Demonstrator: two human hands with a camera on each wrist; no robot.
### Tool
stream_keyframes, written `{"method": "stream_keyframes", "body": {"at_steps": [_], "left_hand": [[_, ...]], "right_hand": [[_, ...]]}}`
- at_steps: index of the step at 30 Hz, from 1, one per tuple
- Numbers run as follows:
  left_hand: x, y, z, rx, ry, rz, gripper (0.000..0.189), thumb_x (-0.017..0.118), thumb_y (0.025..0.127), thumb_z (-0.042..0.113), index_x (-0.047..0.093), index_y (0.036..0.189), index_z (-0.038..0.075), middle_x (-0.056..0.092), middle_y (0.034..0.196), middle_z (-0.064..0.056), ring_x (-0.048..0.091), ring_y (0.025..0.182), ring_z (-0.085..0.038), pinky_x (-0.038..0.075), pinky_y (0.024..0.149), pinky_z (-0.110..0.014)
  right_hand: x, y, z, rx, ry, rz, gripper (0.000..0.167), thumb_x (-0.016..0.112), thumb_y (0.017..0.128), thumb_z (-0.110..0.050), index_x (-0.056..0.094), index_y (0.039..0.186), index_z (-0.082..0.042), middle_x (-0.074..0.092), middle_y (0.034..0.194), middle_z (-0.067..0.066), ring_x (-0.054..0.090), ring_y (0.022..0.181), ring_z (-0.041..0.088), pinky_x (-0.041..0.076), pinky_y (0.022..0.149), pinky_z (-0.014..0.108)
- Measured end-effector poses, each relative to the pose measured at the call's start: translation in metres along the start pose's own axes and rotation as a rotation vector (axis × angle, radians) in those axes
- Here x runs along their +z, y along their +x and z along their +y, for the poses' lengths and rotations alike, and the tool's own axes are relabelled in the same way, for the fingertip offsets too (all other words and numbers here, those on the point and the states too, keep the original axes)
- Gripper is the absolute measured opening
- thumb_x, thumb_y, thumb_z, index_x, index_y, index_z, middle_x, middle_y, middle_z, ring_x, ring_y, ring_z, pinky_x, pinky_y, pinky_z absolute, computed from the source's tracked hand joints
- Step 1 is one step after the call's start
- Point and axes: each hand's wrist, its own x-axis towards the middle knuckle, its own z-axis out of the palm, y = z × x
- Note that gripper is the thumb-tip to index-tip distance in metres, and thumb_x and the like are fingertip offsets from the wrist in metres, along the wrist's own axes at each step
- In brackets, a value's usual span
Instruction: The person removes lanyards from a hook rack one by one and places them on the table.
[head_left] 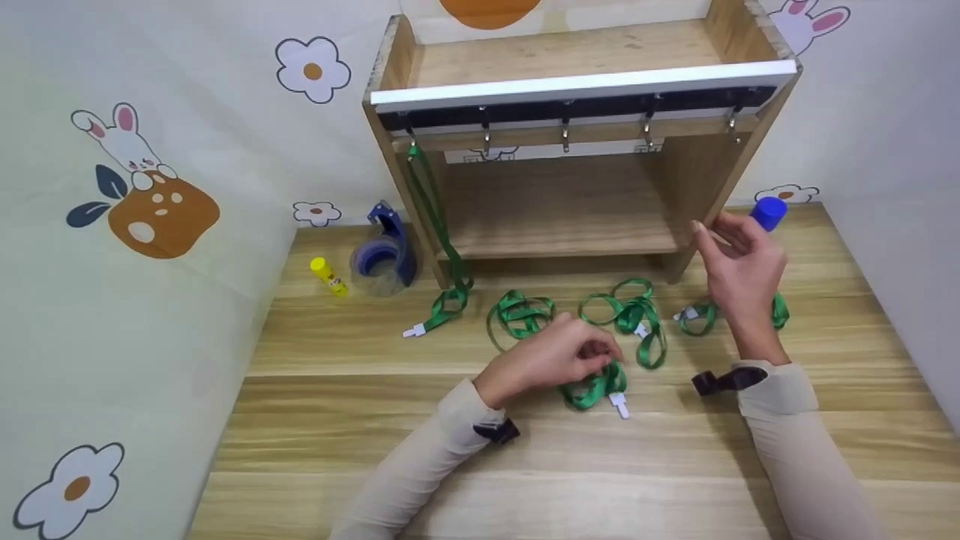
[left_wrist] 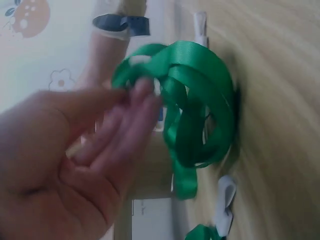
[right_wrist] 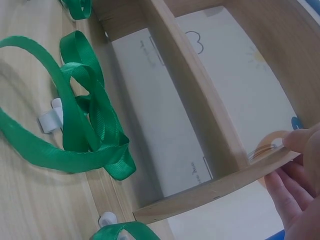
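Observation:
My left hand (head_left: 555,352) pinches a loosely bundled green lanyard (left_wrist: 200,100) near the front of the table; its white clip (head_left: 619,405) sticks out beside it. My right hand (head_left: 742,262) grips the front edge of the right side panel (right_wrist: 220,187) of a wooden shelf, thumb on the inner side and fingers outside. Another green lanyard (head_left: 431,202) hangs from the leftmost hook of the rack (head_left: 577,105) on the shelf, its lower end reaching the table. More lanyards lie before the shelf: one left (head_left: 521,311), one in the middle (head_left: 630,315), one partly hidden behind my right wrist (head_left: 697,319).
A blue tape dispenser (head_left: 401,244) and a yellow glue stick (head_left: 328,276) stand left of the shelf. A blue cylindrical object (head_left: 769,213) is behind my right hand. Patterned walls border the wooden table (head_left: 315,435) on both sides.

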Motion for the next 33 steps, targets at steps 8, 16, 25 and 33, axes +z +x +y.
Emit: {"method": "stream_keyframes", "body": {"at_steps": [8, 16, 25, 33], "left_hand": [[0.014, 0.005, 0.0, -0.144, 0.31, 0.147, 0.014, 0.074, 0.105, 0.022, 0.086, 0.107, 0.015, 0.082, 0.102, 0.002, 0.067, 0.078, 0.001, 0.054, 0.068, -0.012], [0.003, 0.005, -0.005, -0.143, 0.199, 0.17, 0.018, 0.073, 0.106, 0.025, 0.085, 0.113, 0.014, 0.078, 0.107, 0.0, 0.068, 0.088, -0.003, 0.054, 0.072, -0.011], [-0.042, -0.023, -0.013, -0.069, 0.138, 0.453, 0.013, 0.074, 0.104, 0.014, 0.083, 0.109, 0.007, 0.079, 0.101, -0.006, 0.073, 0.084, -0.011, 0.059, 0.071, -0.014], [-0.096, -0.069, -0.027, 0.047, 0.184, 0.926, 0.014, 0.075, 0.104, 0.018, 0.082, 0.108, 0.007, 0.08, 0.097, -0.007, 0.072, 0.077, -0.013, 0.061, 0.068, -0.02]], "right_hand": [[-0.001, 0.0, -0.002, 0.007, -0.015, 0.004, 0.032, 0.088, 0.093, -0.022, 0.079, 0.12, -0.007, 0.081, 0.123, 0.01, 0.078, 0.111, 0.008, 0.062, 0.094, 0.02], [-0.002, 0.001, -0.001, 0.015, -0.019, 0.004, 0.033, 0.087, 0.094, -0.023, 0.079, 0.122, -0.008, 0.081, 0.125, 0.01, 0.078, 0.114, 0.01, 0.062, 0.095, 0.02], [0.002, -0.002, 0.0, 0.008, -0.005, -0.007, 0.033, 0.088, 0.093, -0.024, 0.079, 0.12, -0.007, 0.082, 0.122, 0.011, 0.078, 0.109, 0.006, 0.062, 0.095, 0.02], [0.001, -0.001, 0.0, 0.024, -0.023, -0.005, 0.035, 0.087, 0.093, -0.026, 0.079, 0.121, -0.007, 0.081, 0.125, 0.012, 0.079, 0.111, 0.009, 0.062, 0.094, 0.02]]}}
